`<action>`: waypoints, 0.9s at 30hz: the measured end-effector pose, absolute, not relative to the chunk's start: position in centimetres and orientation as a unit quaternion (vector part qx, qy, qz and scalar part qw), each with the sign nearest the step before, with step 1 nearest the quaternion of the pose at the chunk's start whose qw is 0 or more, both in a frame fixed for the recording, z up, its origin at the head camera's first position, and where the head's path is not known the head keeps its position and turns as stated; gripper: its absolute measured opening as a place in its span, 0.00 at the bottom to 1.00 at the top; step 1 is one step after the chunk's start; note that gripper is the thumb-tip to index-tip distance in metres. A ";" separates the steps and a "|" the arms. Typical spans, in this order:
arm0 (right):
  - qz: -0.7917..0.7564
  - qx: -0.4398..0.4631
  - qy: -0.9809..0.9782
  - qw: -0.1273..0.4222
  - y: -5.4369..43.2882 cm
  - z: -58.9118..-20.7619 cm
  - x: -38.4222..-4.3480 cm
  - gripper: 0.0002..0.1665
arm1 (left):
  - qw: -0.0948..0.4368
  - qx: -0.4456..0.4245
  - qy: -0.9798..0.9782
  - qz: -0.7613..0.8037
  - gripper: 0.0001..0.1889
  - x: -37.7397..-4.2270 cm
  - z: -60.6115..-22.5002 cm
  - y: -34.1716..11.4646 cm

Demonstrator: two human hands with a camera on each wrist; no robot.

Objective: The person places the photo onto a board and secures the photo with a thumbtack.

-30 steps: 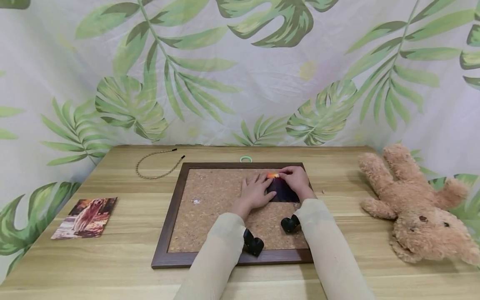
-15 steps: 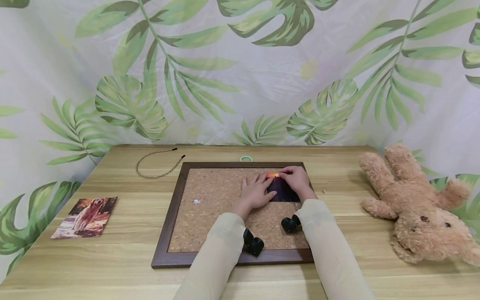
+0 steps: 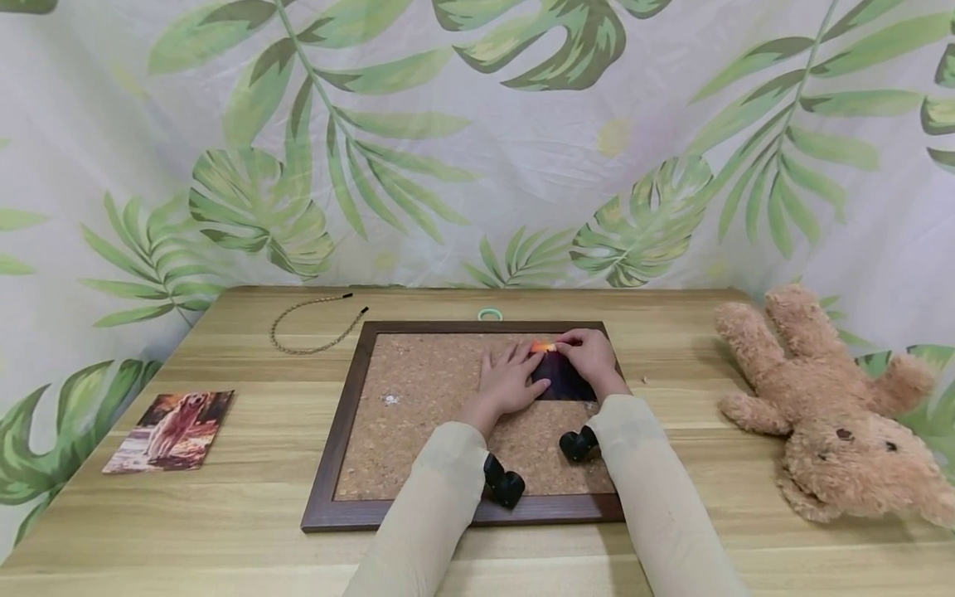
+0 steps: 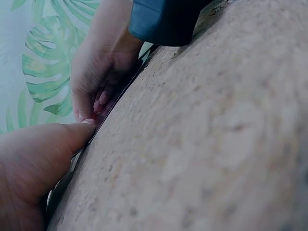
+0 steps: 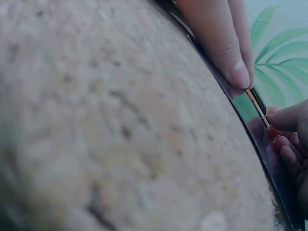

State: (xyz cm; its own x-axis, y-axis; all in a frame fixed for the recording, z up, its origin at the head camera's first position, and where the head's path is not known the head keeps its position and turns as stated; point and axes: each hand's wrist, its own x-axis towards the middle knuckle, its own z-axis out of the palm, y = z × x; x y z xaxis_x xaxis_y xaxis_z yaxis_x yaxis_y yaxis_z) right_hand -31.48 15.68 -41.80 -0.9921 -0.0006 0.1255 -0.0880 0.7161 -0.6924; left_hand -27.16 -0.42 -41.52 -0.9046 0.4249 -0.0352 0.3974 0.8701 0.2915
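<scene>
A dark photo [image 3: 563, 383] with a bright orange band at its far edge lies in the far right part of the framed corkboard [image 3: 418, 431]. My left hand [image 3: 507, 381] lies over the photo's left side, fingers spread and thumb stretched, pressing it to the cork. Thumb and forefinger of my right hand [image 3: 593, 361] pinch a small pin [image 5: 263, 117] at the photo's far edge. Most of the pin is hidden by the fingertips. In the left wrist view, the right hand [image 4: 103, 72] is bent down just beyond the left thumb [image 4: 79, 132].
A photo of a dog [image 3: 172, 431] lies on the table at left. Behind the board are a braided cord [image 3: 298, 353] and a pale green ring [image 3: 490, 314]. A teddy bear [image 3: 828, 398] lies at right. A tiny object [image 3: 645, 380] is right of the board.
</scene>
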 end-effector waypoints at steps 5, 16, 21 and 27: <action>0.364 0.026 -0.929 0.057 15.6 -41.6 -31.6 0.08 | 0.048 0.214 0.966 0.141 0.29 -27.3 -41.5 -0.5; 0.353 0.035 -0.933 0.055 15.4 -41.7 -31.4 0.07 | 0.061 0.212 0.967 0.132 0.29 -27.1 -41.4 -0.6; 0.352 0.036 -0.933 0.068 15.4 -41.8 -31.4 0.07 | 0.060 0.215 0.965 0.135 0.29 -27.1 -41.3 -0.6; 0.341 0.037 -0.937 0.069 15.5 -41.8 -31.4 0.07 | 0.057 0.215 0.966 0.130 0.29 -27.1 -41.2 -0.5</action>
